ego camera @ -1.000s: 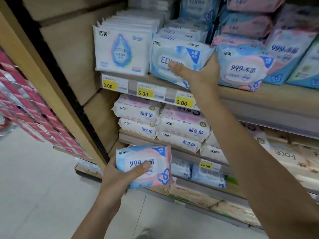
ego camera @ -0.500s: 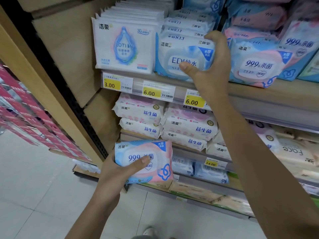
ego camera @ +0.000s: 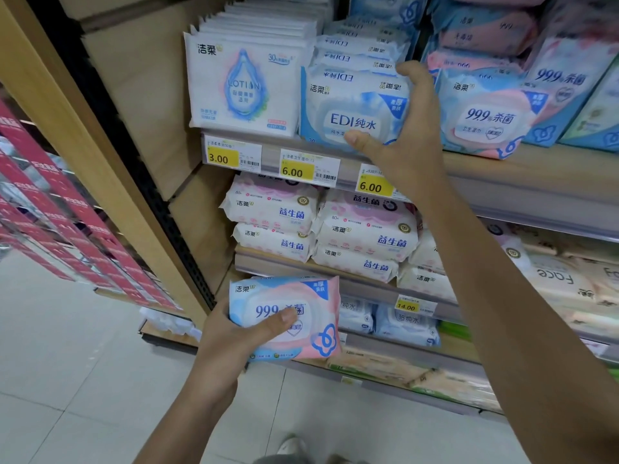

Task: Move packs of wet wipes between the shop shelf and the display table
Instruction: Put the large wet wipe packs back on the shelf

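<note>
Pale tiled floor (ego camera: 60, 380) (glossy) beneath wooden shelving (ego camera: 140, 105).

left hand (ego camera: 231, 343): grips pink-blue 999 pack (ego camera: 288, 318), thumb across front | right hand (ego camera: 407, 128): grips blue EDI pack (ego camera: 348, 112) at front of upper shelf (ego camera: 536, 169) | price tags (ego camera: 296, 169): 3.00, 6.00, 6.00

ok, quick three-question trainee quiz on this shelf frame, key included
1. True or false: the left hand holds a pink and blue pack, thumb across its front.
2. Which pack does the right hand grip? A) a green pack B) the blue EDI pack C) a cream pack from a lower shelf
3. Fill in: the yellow price tag under the white lotion pack reads ___.

Key: 1 true; 2 B; 3 3.00
</note>
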`<control>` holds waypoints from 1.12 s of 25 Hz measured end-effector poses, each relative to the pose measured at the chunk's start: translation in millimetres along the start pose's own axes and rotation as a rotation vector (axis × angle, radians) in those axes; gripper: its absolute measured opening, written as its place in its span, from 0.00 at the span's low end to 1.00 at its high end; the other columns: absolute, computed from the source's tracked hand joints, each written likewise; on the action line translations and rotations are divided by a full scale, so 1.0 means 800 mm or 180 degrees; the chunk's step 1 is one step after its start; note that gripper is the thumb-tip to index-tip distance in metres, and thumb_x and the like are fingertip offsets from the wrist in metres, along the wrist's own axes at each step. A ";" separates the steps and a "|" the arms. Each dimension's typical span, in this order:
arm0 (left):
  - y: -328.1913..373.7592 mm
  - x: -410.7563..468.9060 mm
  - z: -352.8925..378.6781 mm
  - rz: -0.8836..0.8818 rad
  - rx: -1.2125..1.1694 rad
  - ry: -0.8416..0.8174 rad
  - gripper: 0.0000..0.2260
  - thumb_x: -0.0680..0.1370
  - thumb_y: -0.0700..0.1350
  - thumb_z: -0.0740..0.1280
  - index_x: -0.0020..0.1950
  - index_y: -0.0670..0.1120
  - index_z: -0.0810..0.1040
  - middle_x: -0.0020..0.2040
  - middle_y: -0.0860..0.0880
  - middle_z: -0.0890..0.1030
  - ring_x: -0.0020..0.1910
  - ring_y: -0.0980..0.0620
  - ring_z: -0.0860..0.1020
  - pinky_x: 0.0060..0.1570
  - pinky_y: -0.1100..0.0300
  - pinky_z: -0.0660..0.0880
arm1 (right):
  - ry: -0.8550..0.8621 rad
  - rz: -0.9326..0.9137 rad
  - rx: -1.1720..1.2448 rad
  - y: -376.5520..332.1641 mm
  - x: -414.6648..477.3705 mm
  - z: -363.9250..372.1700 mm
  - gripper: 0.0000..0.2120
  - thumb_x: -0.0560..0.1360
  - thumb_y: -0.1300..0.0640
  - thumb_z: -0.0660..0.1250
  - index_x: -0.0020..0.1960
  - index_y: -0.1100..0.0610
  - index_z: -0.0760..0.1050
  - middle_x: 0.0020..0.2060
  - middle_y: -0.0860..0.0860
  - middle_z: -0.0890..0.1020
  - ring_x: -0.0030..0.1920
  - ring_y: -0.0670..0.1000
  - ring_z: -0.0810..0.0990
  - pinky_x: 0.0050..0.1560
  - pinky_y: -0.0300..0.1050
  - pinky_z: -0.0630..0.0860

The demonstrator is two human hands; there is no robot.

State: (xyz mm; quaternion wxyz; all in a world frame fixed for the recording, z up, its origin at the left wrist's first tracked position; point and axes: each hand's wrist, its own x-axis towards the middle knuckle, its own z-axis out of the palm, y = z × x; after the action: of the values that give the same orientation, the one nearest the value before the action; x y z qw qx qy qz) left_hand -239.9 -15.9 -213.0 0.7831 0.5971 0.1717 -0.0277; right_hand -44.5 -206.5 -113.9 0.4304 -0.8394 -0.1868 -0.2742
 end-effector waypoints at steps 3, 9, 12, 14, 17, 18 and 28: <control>0.004 0.002 0.007 0.0012 0.0006 -0.0032 0.23 0.59 0.40 0.81 0.51 0.44 0.79 0.43 0.47 0.86 0.40 0.49 0.85 0.31 0.62 0.79 | 0.0024 0.0102 -0.0401 -0.002 -0.001 -0.005 0.42 0.64 0.42 0.74 0.72 0.52 0.60 0.63 0.52 0.70 0.61 0.53 0.67 0.63 0.48 0.66; 0.020 0.009 0.035 0.0210 0.0025 -0.0180 0.20 0.58 0.40 0.77 0.49 0.46 0.80 0.42 0.49 0.86 0.40 0.52 0.85 0.33 0.62 0.79 | 0.0195 0.0092 -0.0347 -0.019 -0.004 -0.021 0.38 0.69 0.44 0.71 0.72 0.56 0.60 0.60 0.52 0.68 0.60 0.50 0.64 0.61 0.44 0.63; 0.029 0.017 0.059 0.0294 0.0089 -0.0301 0.26 0.54 0.41 0.80 0.51 0.47 0.80 0.44 0.48 0.86 0.43 0.51 0.85 0.35 0.61 0.80 | 0.0471 -0.0008 -0.0486 -0.016 -0.032 -0.050 0.28 0.75 0.49 0.67 0.69 0.61 0.65 0.54 0.49 0.69 0.55 0.50 0.69 0.58 0.46 0.68; 0.038 0.025 0.084 0.0394 0.0102 -0.0374 0.29 0.53 0.47 0.78 0.53 0.46 0.80 0.46 0.48 0.86 0.46 0.50 0.84 0.40 0.58 0.81 | 0.0352 0.0213 -0.0455 -0.008 -0.065 -0.080 0.21 0.77 0.48 0.63 0.66 0.58 0.68 0.47 0.47 0.74 0.47 0.45 0.74 0.49 0.41 0.71; 0.062 0.042 0.144 0.0675 0.0142 -0.0582 0.29 0.53 0.48 0.78 0.52 0.46 0.79 0.45 0.50 0.86 0.45 0.52 0.84 0.40 0.62 0.80 | -0.0023 0.0594 -0.0090 -0.001 -0.107 -0.123 0.15 0.77 0.41 0.56 0.56 0.50 0.71 0.32 0.43 0.77 0.34 0.40 0.74 0.38 0.41 0.74; 0.072 0.049 0.168 0.0801 0.0161 -0.0660 0.27 0.54 0.46 0.79 0.51 0.46 0.79 0.44 0.51 0.86 0.44 0.53 0.84 0.39 0.63 0.79 | -0.0121 0.0641 0.0031 0.001 -0.112 -0.134 0.16 0.76 0.38 0.56 0.57 0.47 0.69 0.33 0.45 0.79 0.35 0.42 0.76 0.41 0.47 0.77; 0.157 0.137 0.309 0.2189 0.0772 -0.0749 0.32 0.59 0.53 0.80 0.59 0.47 0.73 0.55 0.51 0.82 0.54 0.56 0.81 0.55 0.55 0.79 | 0.0294 0.0444 0.0973 0.059 -0.013 -0.193 0.29 0.70 0.38 0.69 0.63 0.48 0.60 0.56 0.63 0.76 0.43 0.51 0.79 0.45 0.57 0.79</control>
State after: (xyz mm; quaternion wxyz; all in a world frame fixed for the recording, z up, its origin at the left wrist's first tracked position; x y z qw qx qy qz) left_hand -47.6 -196.3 -73.4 0.6846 0.7009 -0.1343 0.1482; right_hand -72.7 -360.9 -75.6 0.5792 -0.7616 -0.1476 -0.2504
